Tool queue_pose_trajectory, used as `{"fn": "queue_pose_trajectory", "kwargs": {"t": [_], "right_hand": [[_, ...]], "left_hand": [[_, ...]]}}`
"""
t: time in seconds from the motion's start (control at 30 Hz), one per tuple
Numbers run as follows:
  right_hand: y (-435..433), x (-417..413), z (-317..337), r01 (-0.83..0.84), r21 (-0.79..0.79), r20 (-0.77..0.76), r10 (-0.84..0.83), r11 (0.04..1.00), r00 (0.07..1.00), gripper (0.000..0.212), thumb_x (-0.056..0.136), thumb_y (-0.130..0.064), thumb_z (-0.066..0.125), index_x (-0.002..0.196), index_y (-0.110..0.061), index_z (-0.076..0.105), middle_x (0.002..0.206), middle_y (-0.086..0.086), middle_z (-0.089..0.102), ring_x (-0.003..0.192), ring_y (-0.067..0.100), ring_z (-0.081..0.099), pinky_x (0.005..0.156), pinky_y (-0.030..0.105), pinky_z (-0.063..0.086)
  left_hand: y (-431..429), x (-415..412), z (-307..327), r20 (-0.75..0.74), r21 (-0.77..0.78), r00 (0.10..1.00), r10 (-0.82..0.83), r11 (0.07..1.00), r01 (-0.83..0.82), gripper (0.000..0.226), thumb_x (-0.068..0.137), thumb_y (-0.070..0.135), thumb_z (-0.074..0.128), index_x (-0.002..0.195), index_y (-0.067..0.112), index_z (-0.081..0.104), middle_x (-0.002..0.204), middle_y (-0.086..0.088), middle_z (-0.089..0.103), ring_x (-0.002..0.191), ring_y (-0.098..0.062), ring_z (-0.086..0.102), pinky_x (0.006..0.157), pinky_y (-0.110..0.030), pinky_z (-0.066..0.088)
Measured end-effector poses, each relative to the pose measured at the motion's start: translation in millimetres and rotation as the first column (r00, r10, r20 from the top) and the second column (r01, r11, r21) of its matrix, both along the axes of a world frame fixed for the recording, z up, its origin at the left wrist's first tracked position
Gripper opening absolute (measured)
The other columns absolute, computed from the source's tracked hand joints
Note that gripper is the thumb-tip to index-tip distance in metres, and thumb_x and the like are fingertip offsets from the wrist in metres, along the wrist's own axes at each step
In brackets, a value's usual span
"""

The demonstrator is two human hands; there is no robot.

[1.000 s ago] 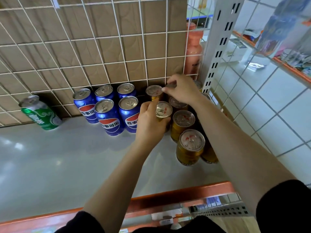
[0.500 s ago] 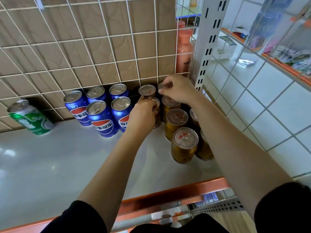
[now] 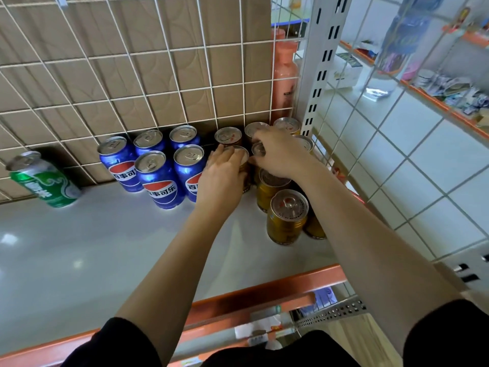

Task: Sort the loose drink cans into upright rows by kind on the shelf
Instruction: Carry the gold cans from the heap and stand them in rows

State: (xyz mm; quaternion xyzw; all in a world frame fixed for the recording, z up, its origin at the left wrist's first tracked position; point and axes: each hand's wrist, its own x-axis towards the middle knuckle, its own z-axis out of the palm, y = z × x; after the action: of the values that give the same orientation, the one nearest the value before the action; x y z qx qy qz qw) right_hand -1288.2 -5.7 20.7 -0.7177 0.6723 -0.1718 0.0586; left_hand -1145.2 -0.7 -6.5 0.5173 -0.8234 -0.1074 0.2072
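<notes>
At the rear right corner of the grey shelf (image 3: 111, 250), both hands work among the gold cans (image 3: 287, 217). Left hand (image 3: 221, 178): grip wrapped around the side of one upright gold can (image 3: 242, 157), fingers curled on its body, thumb side toward the blue cans (image 3: 158, 181). Right hand (image 3: 280, 154): positioned over the gold cans further back, fingertips down on the top of one of them; whether the grip closes on that can cannot be told. The gold cans stand upright in rows along the right wire side panel (image 3: 397, 160), the front one nearest the orange shelf edge (image 3: 264, 292). Five blue cans stand upright in two rows just left of the gold group, against the wire back grid (image 3: 132, 75). One green can (image 3: 46, 181) leans tilted against the back grid at far left, well apart from the blue cans. A pink bottle (image 3: 284, 80) stands behind the grid.
</notes>
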Motion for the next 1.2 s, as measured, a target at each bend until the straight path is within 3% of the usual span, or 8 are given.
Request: {"fn": "queue_pose_trajectory", "kwargs": {"t": [0.13, 0.33, 0.5, 0.67, 0.77, 0.9, 1.03, 1.2], "right_hand": [[26, 5, 2, 0.049, 0.003, 0.024, -0.049, 0.999, 0.998, 0.037, 0.084, -0.032, 0.065, 0.115, -0.012, 0.058, 0.104, 0.003, 0.058, 0.095, 0.020, 0.055, 0.074, 0.032, 0.044], [82, 22, 2, 0.095, -0.022, 0.100, -0.092, 0.995, 0.991, 0.041, 0.087, -0.035, 0.063, 0.124, -0.019, 0.055, 0.126, 0.001, 0.053, 0.112, 0.020, 0.050, 0.090, 0.027, 0.036], [130, 42, -8, 0.044, 0.002, 0.114, -0.044, 0.999, 0.993, 0.038, 0.088, -0.034, 0.062, 0.122, -0.019, 0.055, 0.125, 0.000, 0.052, 0.115, 0.020, 0.045, 0.094, 0.031, 0.035], [165, 82, -32, -0.115, 0.002, 0.146, 0.113, 0.993, 0.983, 0.039, 0.087, -0.029, 0.062, 0.123, -0.018, 0.056, 0.126, 0.000, 0.055, 0.122, 0.020, 0.045, 0.109, 0.038, 0.024], [175, 106, -49, -0.227, -0.035, 0.183, 0.229, 0.973, 0.956, 0.034, 0.083, -0.026, 0.062, 0.113, -0.011, 0.062, 0.114, 0.008, 0.063, 0.108, 0.029, 0.055, 0.101, 0.043, 0.037], [175, 152, -57, -0.378, 0.038, 0.257, 0.356, 0.925, 0.898, 0.031, 0.083, -0.020, 0.069, 0.111, -0.009, 0.063, 0.110, 0.009, 0.063, 0.105, 0.029, 0.057, 0.090, 0.026, 0.035], [181, 218, -59, -0.552, 0.062, 0.331, 0.504, 0.832, 0.797, 0.029, 0.080, -0.011, 0.072, 0.108, -0.009, 0.064, 0.104, 0.007, 0.066, 0.096, 0.022, 0.061, 0.080, 0.014, 0.033], [198, 319, -72, -0.762, 0.204, 0.443, 0.636, 0.615, 0.632, 0.026, 0.082, -0.016, 0.070, 0.107, -0.015, 0.063, 0.098, -0.004, 0.066, 0.089, 0.010, 0.061, 0.080, 0.015, 0.041]], "left_hand": [[21, 14, 9, -0.117, 0.059, 0.993, 0.008, 0.998, -0.001, 0.049, 0.093, 0.018, 0.055, 0.141, 0.021, 0.043, 0.145, -0.002, 0.045, 0.132, -0.022, 0.040, 0.105, -0.033, 0.036], [51, 57, 15, -0.154, 0.127, 0.988, -0.030, 0.991, 0.050, 0.048, 0.090, 0.029, 0.060, 0.136, 0.021, 0.048, 0.141, -0.002, 0.047, 0.127, -0.021, 0.046, 0.101, -0.030, 0.040], [92, 128, -3, -0.191, 0.178, 0.957, 0.220, 0.966, -0.186, 0.041, 0.087, 0.028, 0.065, 0.126, 0.019, 0.058, 0.124, -0.007, 0.060, 0.105, -0.025, 0.061, 0.085, -0.032, 0.044], [157, 186, -27, -0.350, 0.370, 0.785, 0.511, 0.845, -0.385, 0.038, 0.086, 0.016, 0.067, 0.123, 0.017, 0.058, 0.111, -0.003, 0.062, 0.091, -0.019, 0.063, 0.081, -0.027, 0.042], [206, 215, -36, -0.405, 0.439, 0.669, 0.623, 0.774, -0.456, 0.041, 0.086, 0.012, 0.065, 0.126, 0.015, 0.054, 0.107, -0.001, 0.061, 0.091, -0.020, 0.063, 0.083, -0.031, 0.047], [260, 253, -33, -0.452, 0.428, 0.542, 0.708, 0.705, -0.565, 0.042, 0.084, 0.017, 0.070, 0.123, 0.022, 0.055, 0.108, 0.000, 0.063, 0.085, -0.007, 0.063, 0.083, -0.028, 0.048], [303, 298, -36, -0.449, 0.435, 0.405, 0.797, 0.590, -0.680, 0.036, 0.087, 0.013, 0.065, 0.122, 0.019, 0.058, 0.106, 0.002, 0.063, 0.071, 0.015, 0.059, 0.072, -0.005, 0.045], [352, 362, -44, -0.445, 0.486, 0.205, 0.872, 0.427, -0.763, 0.033, 0.087, 0.022, 0.065, 0.118, 0.028, 0.058, 0.104, 0.006, 0.066, 0.086, -0.003, 0.063, 0.085, -0.025, 0.048]]}}
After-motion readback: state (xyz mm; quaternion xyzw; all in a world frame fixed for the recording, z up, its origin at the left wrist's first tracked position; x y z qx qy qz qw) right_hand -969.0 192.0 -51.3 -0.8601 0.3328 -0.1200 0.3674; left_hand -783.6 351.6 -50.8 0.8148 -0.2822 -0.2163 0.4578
